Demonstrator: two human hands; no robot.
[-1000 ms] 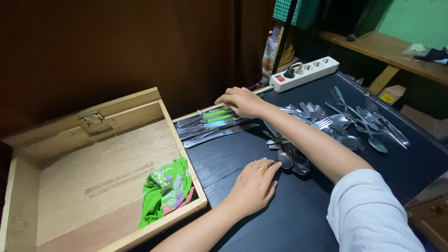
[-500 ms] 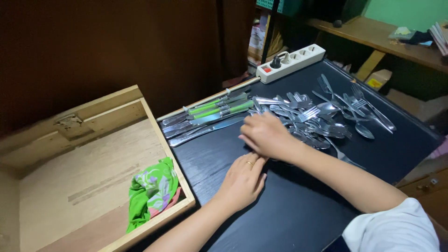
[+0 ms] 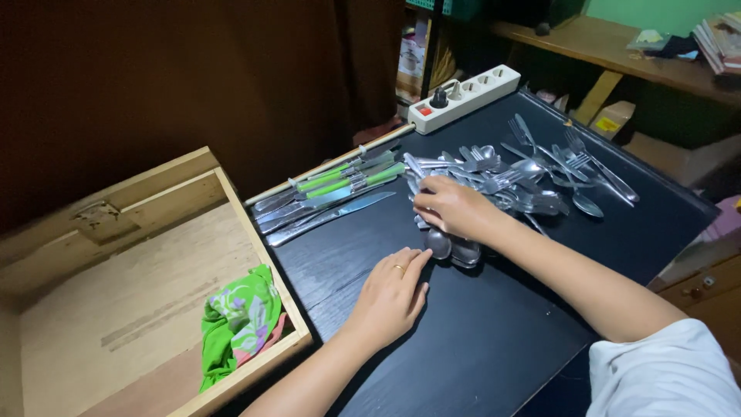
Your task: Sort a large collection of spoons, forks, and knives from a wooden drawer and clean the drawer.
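Right hand (image 3: 450, 207) lies palm down over a small bunch of spoons (image 3: 451, 249) near the middle of the black table (image 3: 494, 340), fingers curled over the handles; the bowls stick out from under the hand toward the near edge. Whether the fingers actually clamp the handles cannot be told.

Left hand (image 3: 392, 292) rests flat on the table, fingers together and extended, holding nothing; fingertips lie just beside the spoon bowls. Ring on one finger.

Behind the right hand, a loose pile of forks and spoons (image 3: 525, 174) spreads toward the far right corner. A row of knives (image 3: 328, 202), some green-handled, lies along the far left edge. White power strip (image 3: 463, 98) sits at the far edge. An open wooden drawer (image 3: 116, 301) butts against the table's left edge, with a green patterned cloth (image 3: 238, 323) in its near right corner.
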